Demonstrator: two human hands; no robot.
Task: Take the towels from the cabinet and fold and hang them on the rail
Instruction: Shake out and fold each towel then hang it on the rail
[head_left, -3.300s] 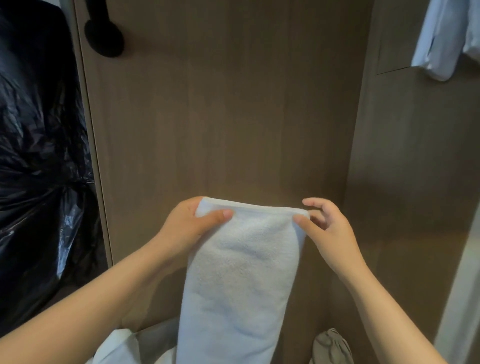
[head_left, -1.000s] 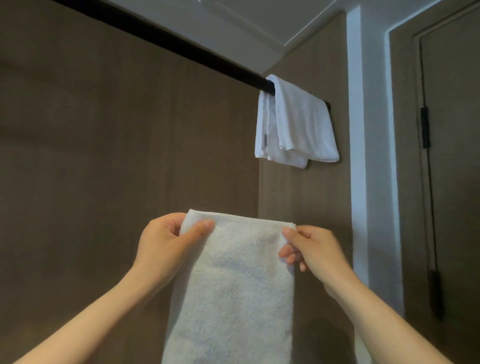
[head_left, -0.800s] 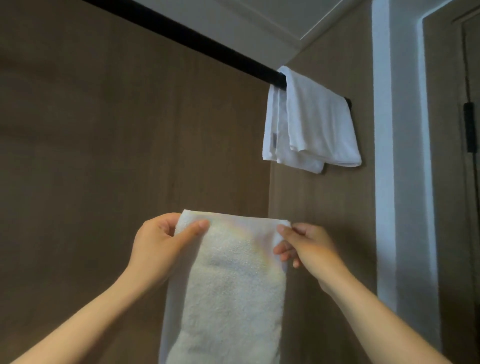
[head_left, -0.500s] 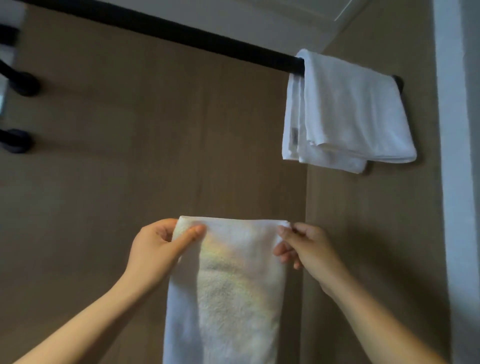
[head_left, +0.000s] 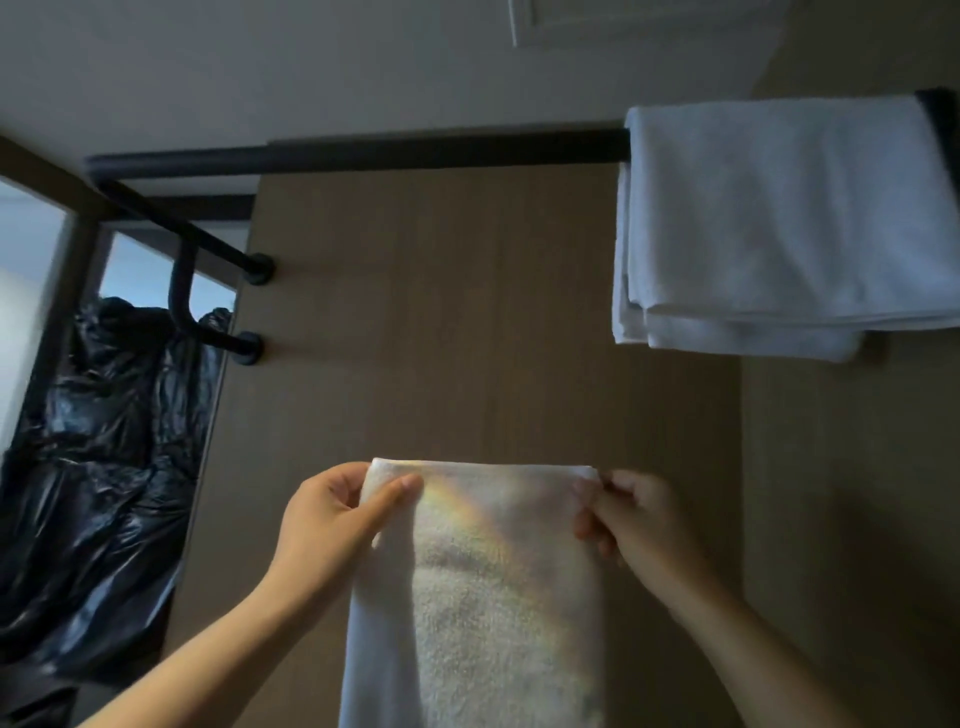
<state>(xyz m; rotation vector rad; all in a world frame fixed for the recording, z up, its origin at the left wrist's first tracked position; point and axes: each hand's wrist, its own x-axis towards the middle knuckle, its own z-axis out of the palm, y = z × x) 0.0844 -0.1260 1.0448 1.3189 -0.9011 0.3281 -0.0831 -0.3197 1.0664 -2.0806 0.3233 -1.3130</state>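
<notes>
Towel (head_left: 483, 597) hangs below rail (head_left: 415, 150), left hand (head_left: 332, 525) and right hand (head_left: 639, 519) pinching its top corners.

You stand in what seems a home or hotel washroom nook: wood-panelled wall (head_left: 467, 338), a black rail (head_left: 415, 150) with a folded white towel (head_left: 779, 218) draped over it, black plastic bags (head_left: 104, 467) heaped left.

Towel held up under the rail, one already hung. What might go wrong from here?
1. The left hand and right hand pinch the held towel only by its top corners; its fold may open when lifted over the rail.
2. The hung towel covers the rail's right end; draping too far right may overlap or dislodge it.
</notes>
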